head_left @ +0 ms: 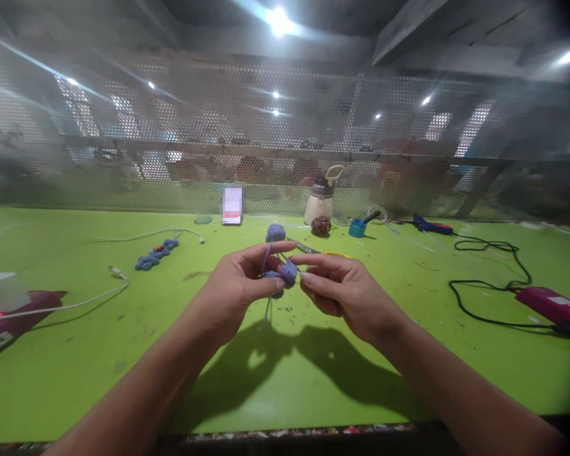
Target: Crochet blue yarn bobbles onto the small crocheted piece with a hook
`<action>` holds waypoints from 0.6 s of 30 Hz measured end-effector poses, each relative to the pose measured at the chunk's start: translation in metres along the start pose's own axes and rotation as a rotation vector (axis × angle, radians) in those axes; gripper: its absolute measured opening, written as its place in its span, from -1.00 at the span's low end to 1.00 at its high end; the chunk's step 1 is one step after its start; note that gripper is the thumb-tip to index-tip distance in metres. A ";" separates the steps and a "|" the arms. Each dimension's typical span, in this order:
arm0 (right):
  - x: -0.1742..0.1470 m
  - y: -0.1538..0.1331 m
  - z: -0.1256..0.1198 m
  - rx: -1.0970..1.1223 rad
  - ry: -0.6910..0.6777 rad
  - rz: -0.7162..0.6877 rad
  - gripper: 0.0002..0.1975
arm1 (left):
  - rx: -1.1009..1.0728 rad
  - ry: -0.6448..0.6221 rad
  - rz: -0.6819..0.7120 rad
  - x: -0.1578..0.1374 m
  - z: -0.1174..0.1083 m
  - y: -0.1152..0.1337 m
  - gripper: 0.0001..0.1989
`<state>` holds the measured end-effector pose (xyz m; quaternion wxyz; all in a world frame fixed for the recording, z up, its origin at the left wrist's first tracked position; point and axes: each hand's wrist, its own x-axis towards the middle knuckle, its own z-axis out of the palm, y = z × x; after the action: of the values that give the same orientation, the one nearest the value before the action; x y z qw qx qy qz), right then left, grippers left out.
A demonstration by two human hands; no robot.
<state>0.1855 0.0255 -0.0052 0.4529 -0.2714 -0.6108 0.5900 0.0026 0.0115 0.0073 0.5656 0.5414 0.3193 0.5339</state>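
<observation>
My left hand (pixel 247 275) is closed on a small blue crochet piece (pixel 289 272), pinching it between thumb and fingers. A strand of blue yarn runs over its raised index finger, and a loose tail hangs below the piece. My right hand (pixel 337 282) is closed in a pinch at the right edge of the piece. From its fingertips a thin crochet hook (pixel 299 270) reaches into the stitches, mostly hidden by the fingers. Just beyond the hands lies a ball of blue yarn (pixel 275 233). Scissors with yellow handles (pixel 335 254) lie partly hidden behind the right hand.
A finished blue crochet strip (pixel 156 254) lies left on the green table (pixel 123 380). Behind stand a phone (pixel 232 205), a bottle (pixel 319 201), a multicoloured yarn ball (pixel 321 226) and a teal pot (pixel 358 227). Cables, a glue gun (pixel 432 225) and power strips (pixel 553 305) flank the sides.
</observation>
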 end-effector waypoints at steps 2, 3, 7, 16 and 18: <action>0.001 0.000 -0.003 -0.029 -0.016 -0.017 -0.70 | -0.004 -0.013 -0.020 -0.001 0.000 0.000 -0.52; 0.002 0.000 -0.004 -0.049 -0.027 -0.025 -0.70 | -0.008 -0.012 -0.030 -0.001 0.000 0.000 -0.51; 0.004 -0.001 -0.011 -0.101 -0.054 -0.033 -0.69 | -0.031 0.020 -0.053 0.000 0.001 -0.001 -0.48; 0.007 0.006 -0.008 -0.012 -0.090 0.081 -0.67 | -0.124 0.147 -0.178 0.001 0.005 -0.003 -0.52; 0.007 0.007 -0.007 -0.010 -0.085 0.099 -0.68 | -0.120 0.163 -0.193 0.001 0.006 -0.004 -0.53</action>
<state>0.1872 0.0362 -0.0107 0.3953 -0.2782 -0.6182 0.6198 0.0093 0.0111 0.0053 0.6178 0.4282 0.3825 0.5373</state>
